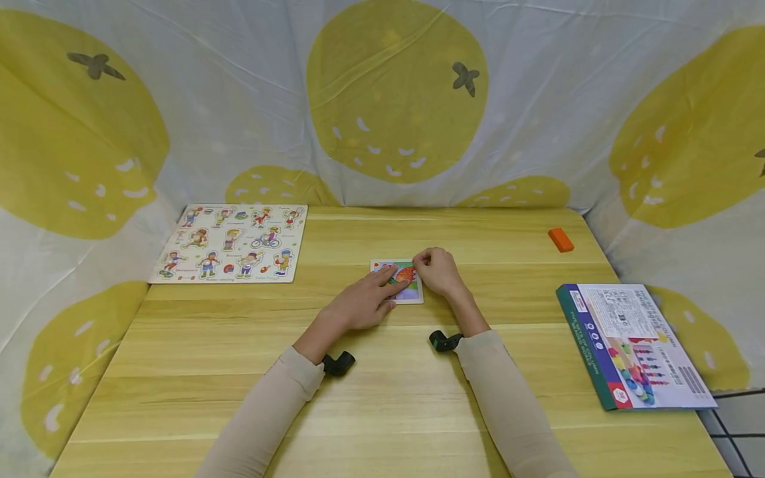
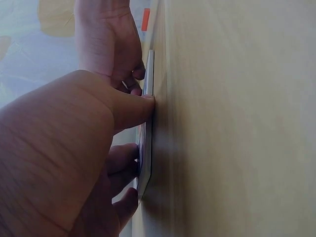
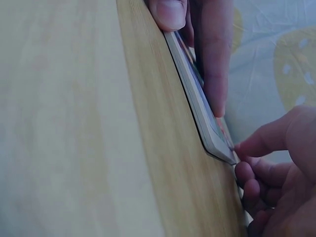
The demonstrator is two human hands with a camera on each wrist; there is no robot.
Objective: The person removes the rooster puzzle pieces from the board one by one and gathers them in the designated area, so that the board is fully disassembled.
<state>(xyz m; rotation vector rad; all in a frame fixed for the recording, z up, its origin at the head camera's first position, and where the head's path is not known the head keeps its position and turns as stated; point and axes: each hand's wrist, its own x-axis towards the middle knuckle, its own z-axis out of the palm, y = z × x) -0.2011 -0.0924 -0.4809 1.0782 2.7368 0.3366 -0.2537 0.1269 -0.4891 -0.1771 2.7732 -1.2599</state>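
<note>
A small, thick picture board (image 1: 410, 294) with a red, green and purple design lies flat on the wooden table, partly hidden by the hands. My left hand (image 1: 362, 302) rests across its left part with the fingers stretched out over the picture. In the left wrist view the left thumb (image 2: 133, 109) presses at the near edge of the board. At the board's right side is my right hand (image 1: 439, 271), its fingers curled. The right wrist view has the right thumb and fingertips (image 3: 245, 170) pinching at the board's far right corner; the layered pale edge (image 3: 197, 116) shows beside them.
A larger puzzle board (image 1: 230, 244) with sports figures lies at the back left of the table (image 1: 382, 411). An orange block (image 1: 560, 240) sits at the back right, and a flat printed box (image 1: 636, 348) lies along the right edge. Patterned cloth (image 1: 397, 93) walls the back and sides.
</note>
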